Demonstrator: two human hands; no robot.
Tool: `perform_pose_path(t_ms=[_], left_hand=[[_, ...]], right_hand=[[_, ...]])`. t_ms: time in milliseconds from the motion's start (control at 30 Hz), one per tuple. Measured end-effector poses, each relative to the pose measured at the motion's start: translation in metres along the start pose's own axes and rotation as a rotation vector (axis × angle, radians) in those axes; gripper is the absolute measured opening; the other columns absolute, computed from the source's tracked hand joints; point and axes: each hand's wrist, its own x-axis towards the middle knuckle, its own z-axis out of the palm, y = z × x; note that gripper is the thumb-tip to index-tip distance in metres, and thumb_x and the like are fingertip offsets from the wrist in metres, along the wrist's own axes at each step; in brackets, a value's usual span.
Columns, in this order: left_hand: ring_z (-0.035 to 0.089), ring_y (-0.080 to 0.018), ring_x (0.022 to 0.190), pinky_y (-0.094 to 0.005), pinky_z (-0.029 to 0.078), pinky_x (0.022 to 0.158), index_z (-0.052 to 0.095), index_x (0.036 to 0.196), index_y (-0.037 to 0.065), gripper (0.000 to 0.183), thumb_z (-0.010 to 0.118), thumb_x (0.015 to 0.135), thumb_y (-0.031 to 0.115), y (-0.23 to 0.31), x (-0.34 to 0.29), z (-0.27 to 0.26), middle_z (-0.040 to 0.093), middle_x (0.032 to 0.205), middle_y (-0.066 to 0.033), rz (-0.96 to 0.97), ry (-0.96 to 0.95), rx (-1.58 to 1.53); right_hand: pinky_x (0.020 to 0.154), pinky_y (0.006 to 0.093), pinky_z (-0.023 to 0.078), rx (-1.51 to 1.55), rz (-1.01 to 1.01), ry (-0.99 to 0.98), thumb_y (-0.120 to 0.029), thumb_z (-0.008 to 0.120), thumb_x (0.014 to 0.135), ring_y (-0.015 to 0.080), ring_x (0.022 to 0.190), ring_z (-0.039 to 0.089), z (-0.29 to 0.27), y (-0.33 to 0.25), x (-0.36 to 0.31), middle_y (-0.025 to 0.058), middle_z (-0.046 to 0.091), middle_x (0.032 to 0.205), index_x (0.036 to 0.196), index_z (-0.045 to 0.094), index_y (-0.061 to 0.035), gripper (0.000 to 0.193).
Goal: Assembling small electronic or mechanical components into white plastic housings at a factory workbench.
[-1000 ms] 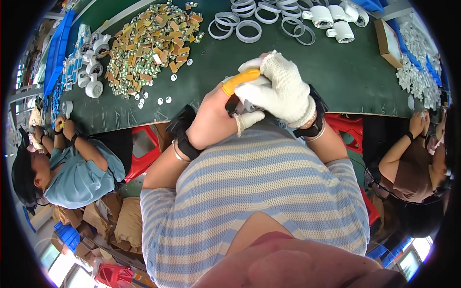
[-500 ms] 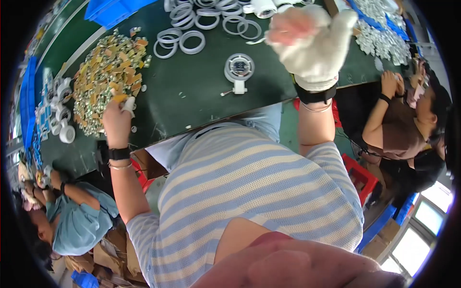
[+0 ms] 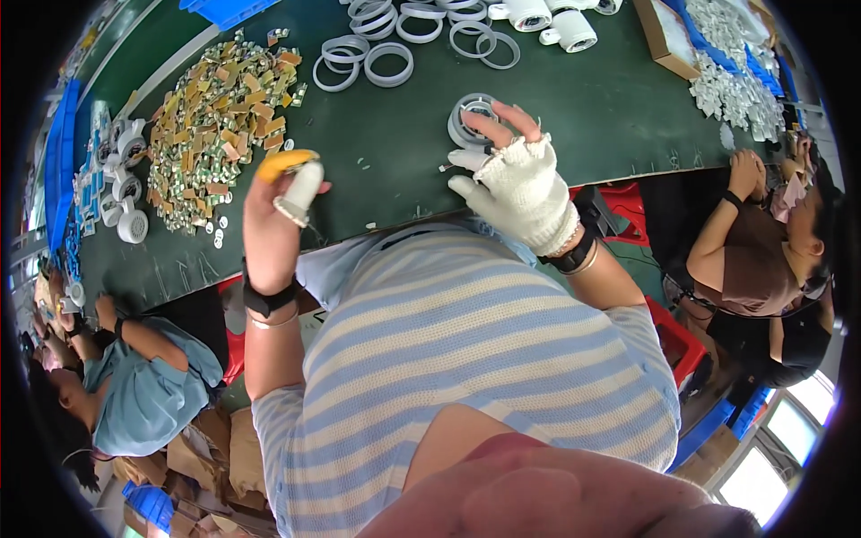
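My right hand (image 3: pixel 525 184) wears a white knit glove that leaves some fingertips bare. Its fingers are spread over the right side of a round white housing (image 3: pixel 460 134), covering its lower stem. A thin cable end (image 3: pixel 444 168) pokes out beside the glove. Whether the fingertips press on the housing cannot be made out. Near the table's front edge is my left hand (image 3: pixel 278 202), with a yellow cover on one finger and a white one on another. Those fingers are curled together; anything between them is hidden. Left of it lies a heap of small circuit boards (image 3: pixel 215 130).
White rings (image 3: pixel 388 65) lie at the far middle, beside white lamp-like housings (image 3: pixel 569 31). Clear plastic pieces (image 3: pixel 735 94) and a cardboard box (image 3: pixel 668 40) are far right. More round white parts (image 3: pixel 132 224) stand left. A person works on each side.
My right hand has come down and left from the far right of the table onto the round housing. My left hand has moved off the circuit-board heap toward the right.
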Motion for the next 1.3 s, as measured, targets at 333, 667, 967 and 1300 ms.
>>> perform_pose_path(t_ms=[333,667,967,1300], left_hand=[[0.074,-0.0217,0.101,-0.0330,0.060,0.091,0.060,0.125,0.000,0.028,0.067,0.098,-0.001,0.008,-0.005,0.058,0.072,0.112,-0.0135,-0.062,-0.244,-0.150],[0.068,-0.0097,0.100,-0.0252,0.055,0.087,0.061,0.123,0.002,0.027,0.071,0.098,0.005,0.026,-0.023,0.060,0.071,0.110,-0.0055,-0.034,-0.398,-0.077],[0.070,-0.0106,0.092,-0.0248,0.056,0.082,0.061,0.123,0.001,0.024,0.068,0.101,0.007,0.022,-0.022,0.059,0.074,0.102,-0.0072,-0.101,-0.349,-0.007],[0.070,-0.0104,0.096,-0.0258,0.055,0.084,0.066,0.120,0.001,0.025,0.073,0.097,0.008,0.016,-0.023,0.054,0.075,0.106,-0.0055,-0.058,-0.354,0.104]], right_hand=[[0.105,0.0435,0.048,0.717,0.081,-0.027,-0.003,0.073,0.086,0.0298,0.093,0.066,-0.009,-0.005,0.028,0.0084,0.068,0.096,0.099,0.068,-0.0087,0.016],[0.073,0.0357,0.046,0.640,-0.010,-0.152,-0.010,0.077,0.083,0.0221,0.074,0.060,-0.013,-0.014,0.043,0.0032,0.063,0.075,0.089,0.070,-0.0092,0.009],[0.072,0.0369,0.048,0.615,0.054,-0.283,-0.013,0.077,0.082,0.0232,0.076,0.062,-0.011,-0.016,0.045,0.0041,0.064,0.077,0.086,0.072,-0.0094,0.008],[0.075,0.0396,0.049,0.365,-0.155,-0.206,-0.030,0.086,0.077,0.0278,0.088,0.067,-0.008,-0.007,0.043,0.0049,0.067,0.080,0.092,0.078,-0.0173,0.021]])
